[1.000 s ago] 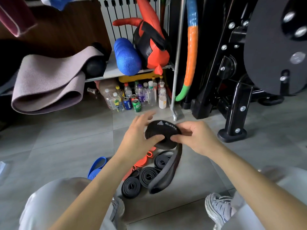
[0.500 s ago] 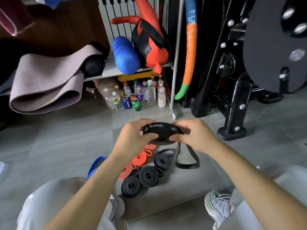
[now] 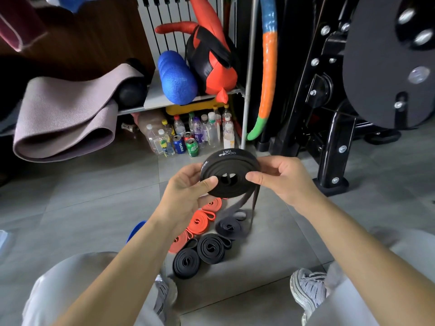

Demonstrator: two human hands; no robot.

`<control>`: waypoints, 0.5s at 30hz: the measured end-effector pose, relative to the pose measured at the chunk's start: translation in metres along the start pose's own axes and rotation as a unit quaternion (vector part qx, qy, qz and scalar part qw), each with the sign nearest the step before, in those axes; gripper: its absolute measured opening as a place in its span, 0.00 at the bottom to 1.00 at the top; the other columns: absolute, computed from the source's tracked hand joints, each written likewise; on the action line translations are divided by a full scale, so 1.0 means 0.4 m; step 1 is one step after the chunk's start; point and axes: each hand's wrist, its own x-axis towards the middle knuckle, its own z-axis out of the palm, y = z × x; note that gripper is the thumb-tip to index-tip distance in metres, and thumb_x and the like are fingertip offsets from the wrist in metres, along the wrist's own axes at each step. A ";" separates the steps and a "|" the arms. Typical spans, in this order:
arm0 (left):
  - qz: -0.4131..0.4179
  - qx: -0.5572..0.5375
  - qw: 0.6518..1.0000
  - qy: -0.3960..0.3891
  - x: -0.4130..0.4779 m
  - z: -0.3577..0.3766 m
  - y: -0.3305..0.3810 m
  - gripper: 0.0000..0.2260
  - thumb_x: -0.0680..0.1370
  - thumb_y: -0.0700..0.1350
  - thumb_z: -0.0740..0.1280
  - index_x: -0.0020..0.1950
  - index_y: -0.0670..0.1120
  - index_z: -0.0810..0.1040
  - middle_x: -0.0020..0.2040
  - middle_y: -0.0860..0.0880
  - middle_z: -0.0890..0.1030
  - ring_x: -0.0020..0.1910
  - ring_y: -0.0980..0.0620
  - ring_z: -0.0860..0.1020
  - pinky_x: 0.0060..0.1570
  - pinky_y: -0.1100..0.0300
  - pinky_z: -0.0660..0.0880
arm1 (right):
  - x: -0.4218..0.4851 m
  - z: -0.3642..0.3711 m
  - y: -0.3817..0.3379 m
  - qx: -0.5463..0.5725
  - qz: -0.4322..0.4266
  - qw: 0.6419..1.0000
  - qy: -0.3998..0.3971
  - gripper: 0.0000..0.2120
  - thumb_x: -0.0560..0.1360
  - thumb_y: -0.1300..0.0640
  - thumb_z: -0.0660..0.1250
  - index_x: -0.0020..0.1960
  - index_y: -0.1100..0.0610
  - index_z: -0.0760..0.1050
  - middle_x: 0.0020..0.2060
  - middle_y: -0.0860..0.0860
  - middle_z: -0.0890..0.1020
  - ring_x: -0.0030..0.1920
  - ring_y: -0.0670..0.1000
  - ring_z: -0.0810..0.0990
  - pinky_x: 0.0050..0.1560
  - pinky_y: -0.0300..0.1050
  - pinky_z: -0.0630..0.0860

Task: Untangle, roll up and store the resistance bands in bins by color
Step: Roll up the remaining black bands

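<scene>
A black resistance band (image 3: 229, 168), mostly wound into a flat coil marked "Light", is held up between both hands above the floor. My left hand (image 3: 188, 194) grips its left rim with the thumb on the coil's face. My right hand (image 3: 282, 177) pinches the right rim. The band's loose tail (image 3: 249, 208) hangs down, blurred. Below it on the tiles lie three rolled black bands (image 3: 209, 249), loosely coiled orange bands (image 3: 200, 222) and a blue band (image 3: 136, 229) partly hidden by my left forearm.
A shelf rack behind holds a blue foam roller (image 3: 176, 78), a red and black bag (image 3: 211, 62) and a folded mauve mat (image 3: 66, 116). Bottles and cans (image 3: 188, 135) stand under it. A black machine frame (image 3: 334, 137) stands right. My shoes (image 3: 308, 290) flank the bands.
The coil has turned from edge-on to face-up and grown as more of the band is wound on. The hanging tail has shortened. Both hands have stayed on the coil.
</scene>
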 end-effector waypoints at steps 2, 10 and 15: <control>0.067 0.170 0.983 0.012 0.008 -0.007 -0.010 0.15 0.74 0.33 0.68 0.51 0.53 0.75 0.44 0.58 0.82 0.46 0.56 0.80 0.47 0.59 0.77 | -0.002 0.003 0.000 -0.029 0.003 0.999 -0.017 0.11 0.69 0.65 0.73 0.46 0.51 0.80 0.41 0.46 0.84 0.42 0.42 0.84 0.44 0.32 0.78; 0.119 0.349 0.929 -0.021 0.009 -0.003 -0.008 0.16 0.75 0.37 0.69 0.46 0.60 0.75 0.46 0.60 0.80 0.47 0.55 0.81 0.52 0.60 0.76 | -0.009 0.018 0.024 -0.194 0.001 0.979 -0.067 0.09 0.68 0.58 0.75 0.45 0.46 0.82 0.38 0.45 0.85 0.41 0.44 0.83 0.51 0.47 0.79; 0.060 0.259 0.964 -0.018 0.013 -0.010 -0.004 0.15 0.72 0.33 0.70 0.49 0.53 0.76 0.44 0.56 0.81 0.40 0.66 0.80 0.44 0.70 0.75 | -0.003 -0.007 0.014 -0.157 0.011 0.986 -0.052 0.10 0.69 0.59 0.74 0.48 0.50 0.83 0.40 0.46 0.86 0.43 0.44 0.84 0.52 0.43 0.79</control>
